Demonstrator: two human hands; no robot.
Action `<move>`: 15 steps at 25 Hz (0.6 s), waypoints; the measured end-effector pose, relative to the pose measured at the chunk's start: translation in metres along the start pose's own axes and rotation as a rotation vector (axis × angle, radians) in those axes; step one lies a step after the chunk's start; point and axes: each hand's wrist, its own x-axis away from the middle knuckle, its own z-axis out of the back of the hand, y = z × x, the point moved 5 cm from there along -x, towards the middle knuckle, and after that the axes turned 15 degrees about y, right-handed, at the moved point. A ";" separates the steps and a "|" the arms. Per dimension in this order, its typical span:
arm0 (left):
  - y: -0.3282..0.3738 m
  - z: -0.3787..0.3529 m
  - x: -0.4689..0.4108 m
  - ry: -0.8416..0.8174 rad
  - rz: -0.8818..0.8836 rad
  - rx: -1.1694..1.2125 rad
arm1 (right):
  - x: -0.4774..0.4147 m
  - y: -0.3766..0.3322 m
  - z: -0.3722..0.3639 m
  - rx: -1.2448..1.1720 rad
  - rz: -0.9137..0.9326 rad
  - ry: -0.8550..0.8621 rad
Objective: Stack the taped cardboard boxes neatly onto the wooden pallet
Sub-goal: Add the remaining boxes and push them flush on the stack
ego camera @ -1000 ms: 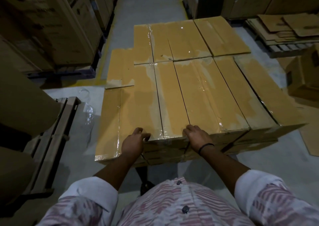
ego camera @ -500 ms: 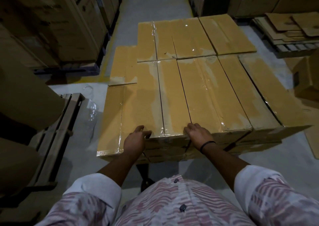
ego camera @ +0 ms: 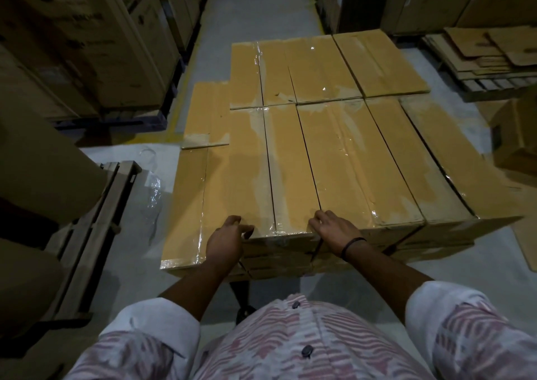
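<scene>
Several long taped cardboard boxes (ego camera: 348, 159) lie side by side as a flat top layer of a low stack in front of me. What carries the stack is hidden beneath it. A narrow box (ego camera: 292, 173) runs away from me in the middle of that layer. My left hand (ego camera: 228, 241) grips its near left corner, fingers curled over the top edge. At the near right corner, my right hand (ego camera: 335, 231), with a black wrist band, curls its fingers into the gap beside the box.
An empty wooden pallet (ego camera: 96, 234) stands on the floor at my left, with crumpled plastic film (ego camera: 152, 185) beside it. Large LG cartons (ego camera: 75, 36) line the left aisle. Flattened cardboard (ego camera: 488, 54) is piled at the back right, and a loose carton (ego camera: 517, 135) stands at the right.
Both hands stay at the near end of the narrow box. Only the view has shifted slightly.
</scene>
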 end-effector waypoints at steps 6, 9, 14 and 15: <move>0.004 0.004 0.000 -0.011 0.005 0.003 | -0.003 -0.001 -0.002 0.030 0.002 -0.010; 0.004 0.005 -0.002 -0.030 0.010 -0.004 | -0.005 -0.003 -0.002 0.021 -0.011 0.002; 0.002 0.005 -0.002 -0.047 0.010 -0.010 | -0.003 -0.002 -0.007 0.001 -0.033 0.000; 0.002 0.004 -0.002 -0.053 0.010 -0.014 | -0.004 -0.002 -0.007 -0.008 -0.044 -0.002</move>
